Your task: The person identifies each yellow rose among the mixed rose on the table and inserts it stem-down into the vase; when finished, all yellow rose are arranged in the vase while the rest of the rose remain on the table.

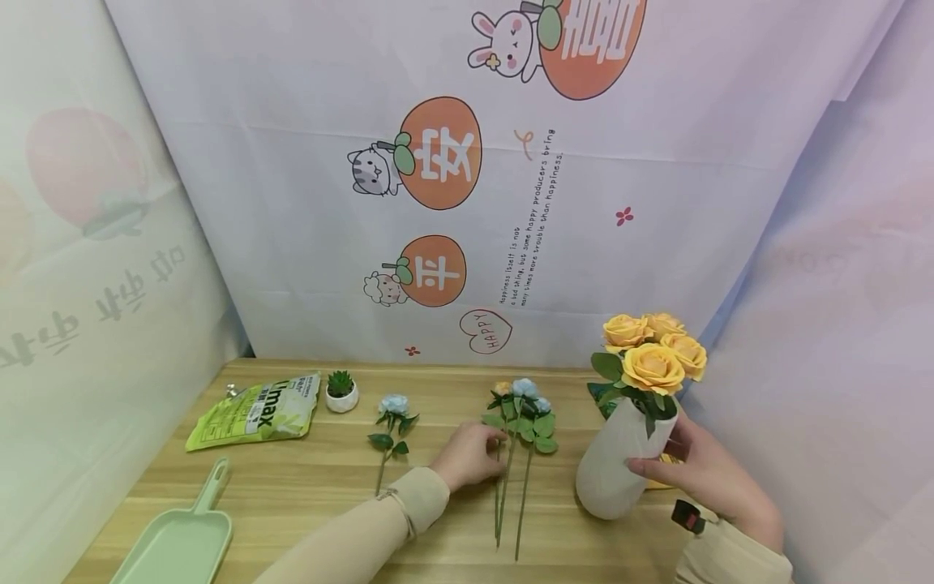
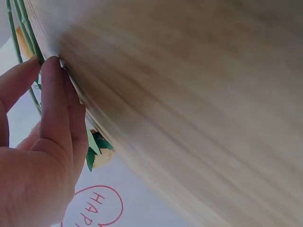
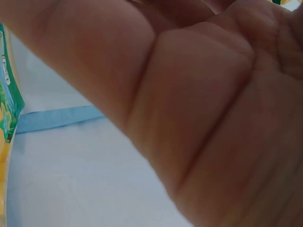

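My right hand (image 1: 704,474) grips a white vase (image 1: 616,466) near its rim, thumb on the front, the other fingers mostly hidden behind. The vase leans with its mouth to the right and holds several yellow roses (image 1: 653,369). At the middle of the table, my left hand (image 1: 470,456) pinches a thin green stem (image 2: 32,35) between thumb and forefinger. Beside it lie other artificial flowers with blue heads (image 1: 524,388) and one small orange head (image 1: 502,388). The right wrist view is mostly filled by the palm (image 3: 199,90).
One blue flower (image 1: 394,404) lies left of the left hand. Farther left are a potted succulent (image 1: 341,393), a green Umax bag (image 1: 259,412) and a green dustpan (image 1: 178,539). A yellow-green package (image 3: 7,101) stands behind the vase. Printed cloth (image 1: 306,203) walls the table.
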Demonstrator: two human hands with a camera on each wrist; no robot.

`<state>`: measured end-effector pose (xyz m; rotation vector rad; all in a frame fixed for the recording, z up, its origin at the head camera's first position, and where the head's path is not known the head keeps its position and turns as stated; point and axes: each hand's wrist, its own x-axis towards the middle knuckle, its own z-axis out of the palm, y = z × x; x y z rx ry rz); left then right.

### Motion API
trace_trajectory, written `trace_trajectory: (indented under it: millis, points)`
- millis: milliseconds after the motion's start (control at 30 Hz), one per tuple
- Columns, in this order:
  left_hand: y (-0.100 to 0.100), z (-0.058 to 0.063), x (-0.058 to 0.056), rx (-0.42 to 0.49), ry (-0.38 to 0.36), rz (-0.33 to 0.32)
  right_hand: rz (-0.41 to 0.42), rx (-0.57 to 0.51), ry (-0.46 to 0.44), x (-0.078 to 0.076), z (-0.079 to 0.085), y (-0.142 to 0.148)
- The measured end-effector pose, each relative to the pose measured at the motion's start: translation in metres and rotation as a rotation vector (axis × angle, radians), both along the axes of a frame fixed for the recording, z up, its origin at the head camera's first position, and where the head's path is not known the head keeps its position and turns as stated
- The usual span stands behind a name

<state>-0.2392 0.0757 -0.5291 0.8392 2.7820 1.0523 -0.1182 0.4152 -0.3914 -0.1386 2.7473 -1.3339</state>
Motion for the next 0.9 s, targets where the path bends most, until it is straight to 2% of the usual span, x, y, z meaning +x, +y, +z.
trace_trajectory:
  millis: [400, 533, 900]
  points:
    - [0.006, 0.001, 0.004, -0.033, 0.019, 0.014, -0.008, 0.014, 0.007, 0.001, -0.001, 0.001]
    - [0.005, 0.000, 0.004, -0.026, 0.004, 0.016, -0.013, 0.009, 0.004, 0.001, -0.001, 0.000]
    - [-0.008, 0.004, -0.001, 0.110, -0.153, 0.016, -0.009, -0.008, 0.023, -0.001, -0.002, 0.002]
